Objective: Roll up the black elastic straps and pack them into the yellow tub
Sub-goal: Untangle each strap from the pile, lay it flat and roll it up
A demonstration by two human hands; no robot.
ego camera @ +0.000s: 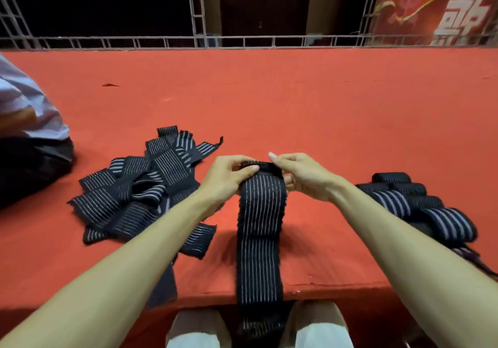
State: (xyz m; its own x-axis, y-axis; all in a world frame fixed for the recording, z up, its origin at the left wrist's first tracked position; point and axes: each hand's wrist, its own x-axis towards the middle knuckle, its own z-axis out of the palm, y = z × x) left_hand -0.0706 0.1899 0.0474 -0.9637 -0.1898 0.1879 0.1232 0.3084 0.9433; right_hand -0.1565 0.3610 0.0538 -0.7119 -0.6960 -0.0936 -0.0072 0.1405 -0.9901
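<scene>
both hands pinch the far end of the strap point(260, 213) at frame centre, left hand point(229, 178) and right hand point(301, 176) starting the first fold. risk: uneven pinch makes the roll cone, or the tail hanging off the table edge point(336, 291) drags it loose. yellow tub not in view.

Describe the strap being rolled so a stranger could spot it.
On the red table, look at the near edge, between the loose pile and the finished rolls. The strap there runs straight over the edge, and it alone is pinched at its far end by the left hand and right hand.
</scene>
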